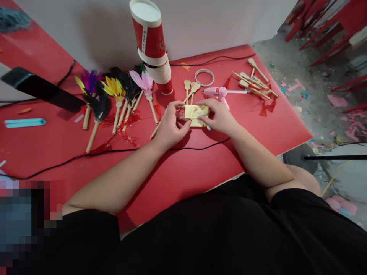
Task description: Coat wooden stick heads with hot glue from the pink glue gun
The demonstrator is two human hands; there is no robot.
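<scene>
A small pale-yellow patterned box (196,111) is held up between both hands over the red table. My left hand (173,124) grips its left side, thumb at the lower edge and fingers behind. On the right side, the fingers and thumb of my right hand (219,115) close on it. Just behind the box lie wooden sticks with paddle-shaped ends (195,87), partly hidden by it. A pink glue gun (215,91) with a white glue stick in its back rests beyond my right hand.
Feather fans with wooden handles and red tassels (117,95) lie at left, beside stacked paper cups (156,57). A tape roll (204,77) and more tasselled sticks (255,82) are at right. A black cable (114,151) crosses the table near a black upright object (43,89).
</scene>
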